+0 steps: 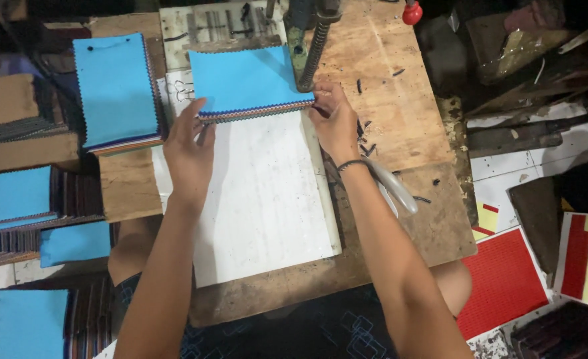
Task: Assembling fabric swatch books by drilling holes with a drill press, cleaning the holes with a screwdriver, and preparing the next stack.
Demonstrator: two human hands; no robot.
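Observation:
A stack of fabric swatches with a bright blue top sheet (244, 80) and zigzag edges lies on a white board (267, 213) under a metal press (310, 40). My left hand (189, 149) touches the stack's near left corner with fingers spread. My right hand (334, 119) grips the stack's near right corner, right beside the press's spring column. A dark band circles my right wrist.
A second blue-topped swatch stack (116, 90) lies to the left. More blue stacks (11, 196) sit on the floor at far left. The wooden workbench (400, 113) carries dark scraps. A handle with a red knob (412, 12) stands at the top. Red and yellow sheets (507, 279) lie at lower right.

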